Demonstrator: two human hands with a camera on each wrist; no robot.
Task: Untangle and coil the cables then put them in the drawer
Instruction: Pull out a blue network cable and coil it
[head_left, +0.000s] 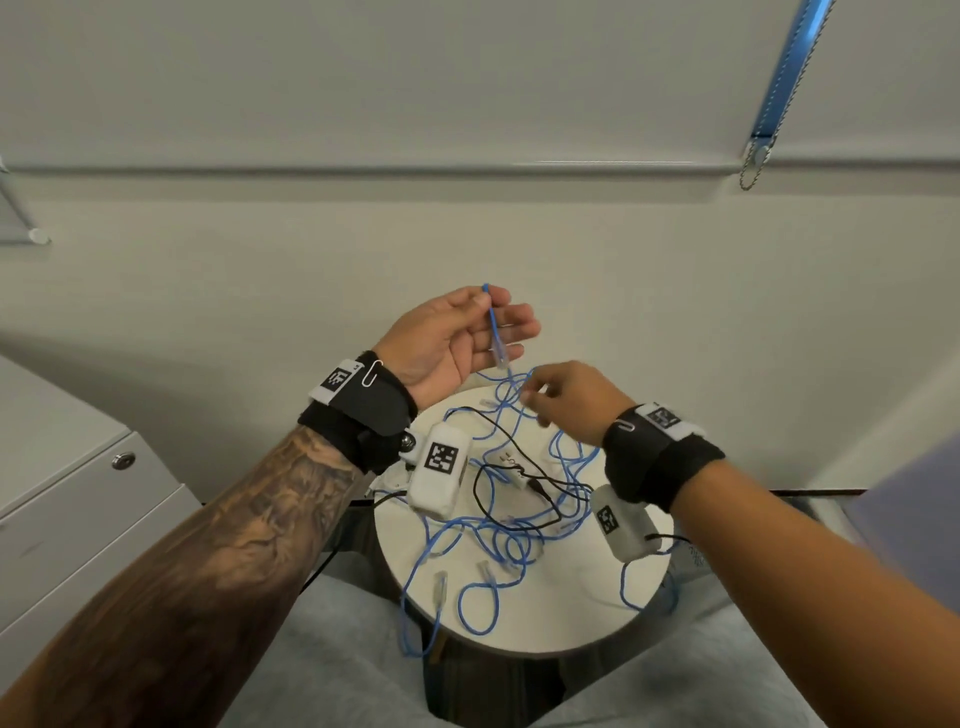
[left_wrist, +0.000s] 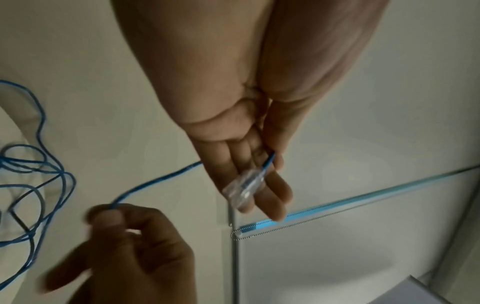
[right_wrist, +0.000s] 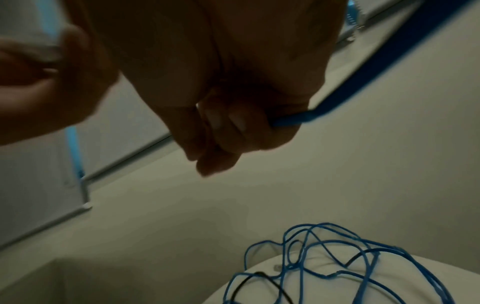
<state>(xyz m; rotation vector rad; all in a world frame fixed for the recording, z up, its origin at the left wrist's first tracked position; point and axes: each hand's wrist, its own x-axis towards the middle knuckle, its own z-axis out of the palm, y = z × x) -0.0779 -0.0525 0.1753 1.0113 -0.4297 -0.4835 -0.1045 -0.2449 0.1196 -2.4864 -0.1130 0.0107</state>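
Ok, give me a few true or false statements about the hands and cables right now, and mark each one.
1. The left hand holds a blue cable near its clear plug. True.
2. The right hand lies flat on the table. False: it is raised, pinching a blue strand.
3. A black cable runs through the blue tangle on the round table. True.
4. All cables are coiled. False: they lie loose and tangled.
5. The cabinet drawers stand open. False: shut.

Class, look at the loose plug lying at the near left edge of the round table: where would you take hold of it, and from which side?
Pinch the plug by its long sides, coming from above; it lies flat, clear of the tangle.
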